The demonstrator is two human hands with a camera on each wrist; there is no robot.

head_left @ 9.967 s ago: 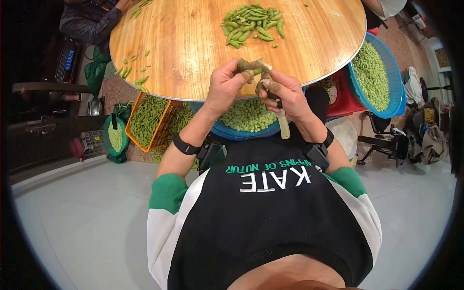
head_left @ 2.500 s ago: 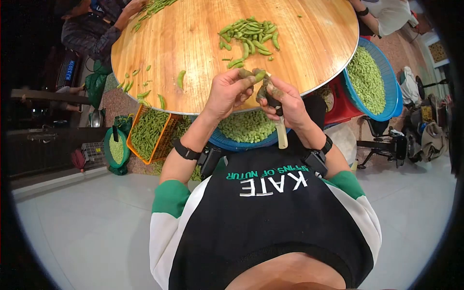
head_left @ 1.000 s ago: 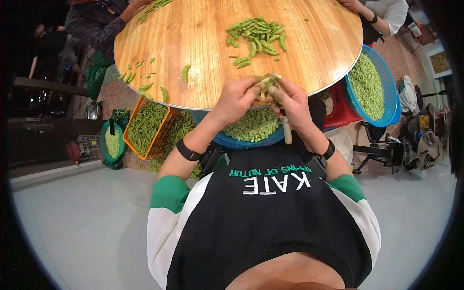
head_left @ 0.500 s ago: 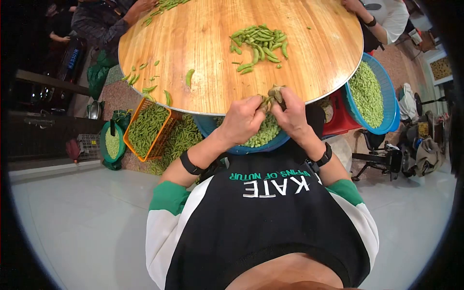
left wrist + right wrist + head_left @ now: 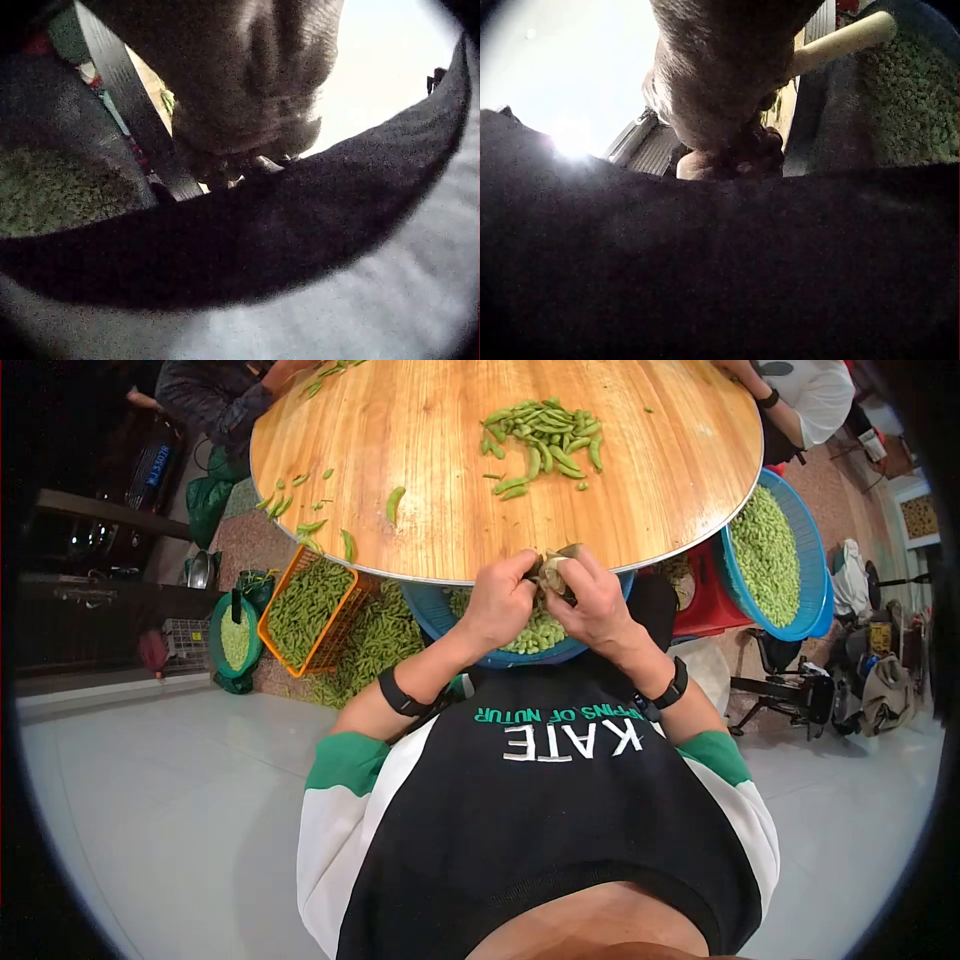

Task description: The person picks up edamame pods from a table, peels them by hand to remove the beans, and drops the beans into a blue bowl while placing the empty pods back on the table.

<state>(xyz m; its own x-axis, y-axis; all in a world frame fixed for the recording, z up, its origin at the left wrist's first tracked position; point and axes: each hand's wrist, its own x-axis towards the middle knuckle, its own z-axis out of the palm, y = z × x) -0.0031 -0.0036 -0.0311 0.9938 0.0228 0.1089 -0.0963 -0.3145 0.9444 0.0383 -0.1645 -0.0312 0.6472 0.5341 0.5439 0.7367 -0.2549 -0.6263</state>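
Observation:
In the head view my left hand (image 5: pixel 500 603) and right hand (image 5: pixel 592 600) meet fingertip to fingertip just off the table's front edge. Both have curled fingers, at a dull greenish soybean pod (image 5: pixel 550 573) partly covered by the fingers. A tool's pale, rounded handle (image 5: pixel 847 45) sticks out of my right hand in the right wrist view; its working end is hidden. Below the hands sits a blue basket (image 5: pixel 425 615) of shelled green soybeans (image 5: pixel 540 635). In the left wrist view, my left hand (image 5: pixel 247 82) is dark and its fingertips are mostly hidden.
On the round wooden table (image 5: pixel 330 420) lies a heap of soybean pods (image 5: pixel 545 430), with stray pods leftward. An orange crate (image 5: pixel 350 610) of pods stands left, a blue basket (image 5: pixel 815 550) of beans right. Other people's arms (image 5: pixel 790 420) reach the far edge.
Several seconds ago a whole green pod was between the fingers, the pale handle showing below my right hand. Both hands then turned, hiding the handle in the head view. Stray pods appeared on the table.

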